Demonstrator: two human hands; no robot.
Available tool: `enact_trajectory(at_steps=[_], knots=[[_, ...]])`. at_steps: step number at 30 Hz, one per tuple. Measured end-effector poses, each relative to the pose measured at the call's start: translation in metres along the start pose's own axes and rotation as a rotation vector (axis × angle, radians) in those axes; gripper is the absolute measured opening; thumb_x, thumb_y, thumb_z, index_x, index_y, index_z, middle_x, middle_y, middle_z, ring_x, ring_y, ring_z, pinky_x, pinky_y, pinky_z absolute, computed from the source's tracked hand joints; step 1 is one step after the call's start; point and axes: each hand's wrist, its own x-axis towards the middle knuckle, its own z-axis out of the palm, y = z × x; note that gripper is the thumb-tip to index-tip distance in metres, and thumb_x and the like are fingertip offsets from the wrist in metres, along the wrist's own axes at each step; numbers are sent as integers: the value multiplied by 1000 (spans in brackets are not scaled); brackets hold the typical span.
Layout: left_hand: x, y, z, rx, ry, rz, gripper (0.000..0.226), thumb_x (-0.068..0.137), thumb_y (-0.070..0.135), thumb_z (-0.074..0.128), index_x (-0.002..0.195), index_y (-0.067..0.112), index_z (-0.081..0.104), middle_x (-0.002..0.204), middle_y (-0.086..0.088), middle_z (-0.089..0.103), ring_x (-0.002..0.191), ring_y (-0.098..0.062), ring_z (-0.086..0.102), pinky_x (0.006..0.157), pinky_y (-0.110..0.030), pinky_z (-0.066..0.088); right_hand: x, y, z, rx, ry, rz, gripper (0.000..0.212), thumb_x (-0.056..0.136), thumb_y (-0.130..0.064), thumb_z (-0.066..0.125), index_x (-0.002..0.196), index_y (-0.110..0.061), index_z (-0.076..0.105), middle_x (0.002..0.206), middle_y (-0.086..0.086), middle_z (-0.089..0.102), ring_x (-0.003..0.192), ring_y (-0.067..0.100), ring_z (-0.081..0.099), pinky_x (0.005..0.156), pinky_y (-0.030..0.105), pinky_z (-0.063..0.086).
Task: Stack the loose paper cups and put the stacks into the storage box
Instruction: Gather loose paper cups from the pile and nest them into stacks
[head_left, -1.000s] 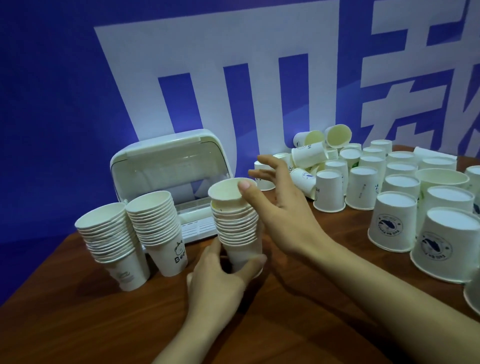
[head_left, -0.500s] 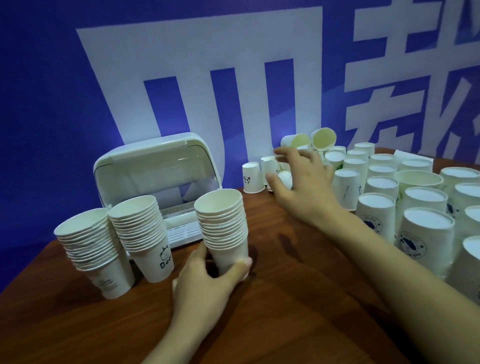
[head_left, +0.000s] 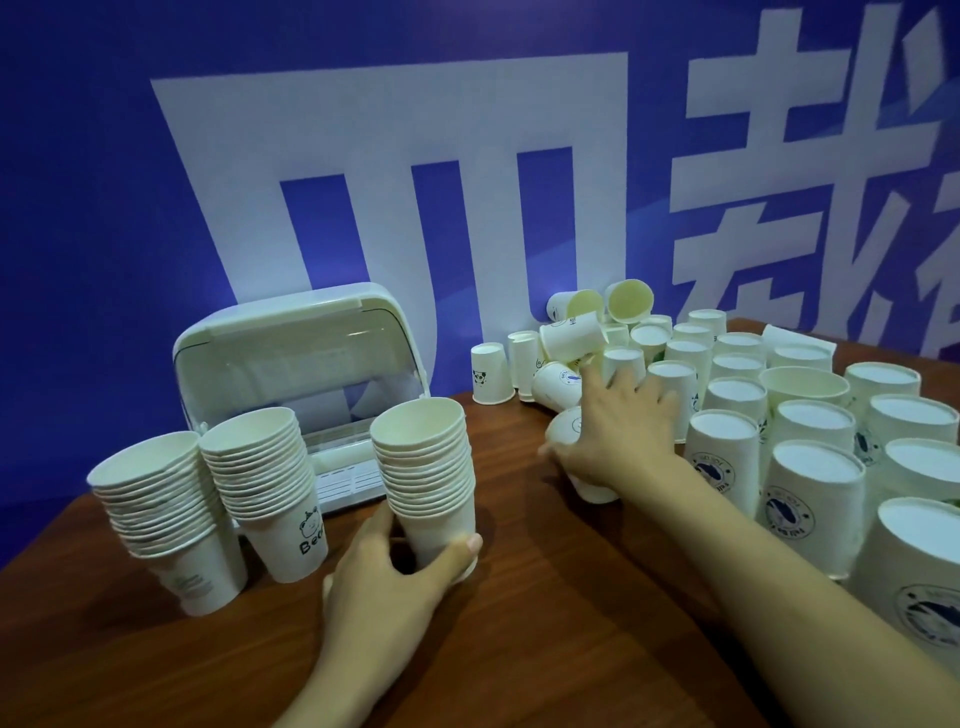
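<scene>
Head view: on the tabletop (head_left: 519, 623) the left hand (head_left: 384, 587) grips the nearest stack (head_left: 426, 478), the right hand (head_left: 623, 436) holds 1 cup (head_left: 582, 467), and beyond 2 stacks (head_left: 218, 493) stands the open box (head_left: 296, 374).

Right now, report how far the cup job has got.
Done: two stacks stand in front of the open box, not yet inside. In hand: the left hand grips a third stack at its base; the right hand grips a loose cup. Left: many loose cups on the table to stack, then all stacks into the box.
</scene>
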Motion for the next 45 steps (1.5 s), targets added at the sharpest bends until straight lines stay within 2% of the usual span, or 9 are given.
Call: enact_trajectory(at_steps=[5, 9, 12, 16, 20, 36, 39, 43, 45], knots=[[0, 1, 0, -3, -1, -9, 75, 53, 91, 71, 117, 53, 63, 114, 29, 72, 113, -6, 66, 110, -53, 48, -4, 0, -12, 96, -171, 6, 66, 80, -48, 68, 130, -16, 40, 116, 5, 55, 108, 29, 59, 83, 41, 45], [0, 1, -1, 16, 4, -4, 84, 53, 93, 68, 126, 50, 62, 122, 27, 70, 118, -7, 64, 111, -52, 47, -12, -13, -32, 701, 29, -118, 63, 71, -50, 73, 123, -22, 52, 114, -3, 63, 100, 18, 61, 84, 35, 53], [0, 4, -1, 36, -10, -13, 83, 54, 93, 66, 125, 53, 59, 126, 26, 68, 122, -9, 62, 111, -52, 45, -28, -28, -59, 1200, 248, -213, 60, 72, -36, 87, 123, -24, 58, 111, -14, 62, 94, -2, 62, 74, 11, 51], [-1, 6, -2, 65, -13, -1, 63, 54, 91, 63, 109, 63, 53, 121, 27, 69, 116, -7, 63, 108, -50, 46, -48, -41, -73, 1504, 256, -276, 55, 77, -29, 86, 123, -24, 57, 116, -16, 61, 100, -9, 63, 84, 17, 56], [0, 4, 0, 53, -10, -9, 70, 54, 89, 66, 114, 56, 58, 116, 24, 71, 110, -7, 65, 106, -49, 49, -60, -60, -64, 1535, 150, -339, 54, 81, -29, 83, 125, -31, 52, 119, -12, 62, 102, 5, 69, 89, 35, 60], [-7, 7, -1, 41, -6, 25, 51, 57, 90, 67, 101, 70, 53, 111, 25, 72, 106, -2, 65, 104, -49, 49, -67, -70, -54, 1534, 170, -356, 73, 82, -36, 82, 140, -38, 38, 131, -6, 66, 127, 7, 58, 106, 48, 48], [-8, 8, -2, 20, -5, 28, 52, 57, 88, 67, 103, 66, 56, 110, 25, 72, 107, -3, 66, 104, -49, 50, -69, -73, -51, 1537, 156, -354, 75, 80, -33, 84, 139, -38, 38, 131, -6, 67, 127, 6, 58, 107, 45, 48], [-7, 9, -1, 12, 1, 27, 56, 59, 87, 66, 108, 61, 60, 104, 25, 74, 103, -3, 67, 101, -50, 51, -73, -77, -45, 1409, 61, -362, 92, 71, -42, 89, 143, -44, 32, 125, -14, 62, 119, -7, 56, 97, 19, 48], [-6, 9, -1, 24, 6, 31, 57, 59, 86, 66, 108, 56, 62, 103, 24, 74, 101, -2, 67, 100, -49, 51, -74, -77, -42, 1397, 39, -337, 90, 69, -56, 84, 142, -44, 34, 123, -16, 63, 120, -5, 56, 101, 27, 48]])
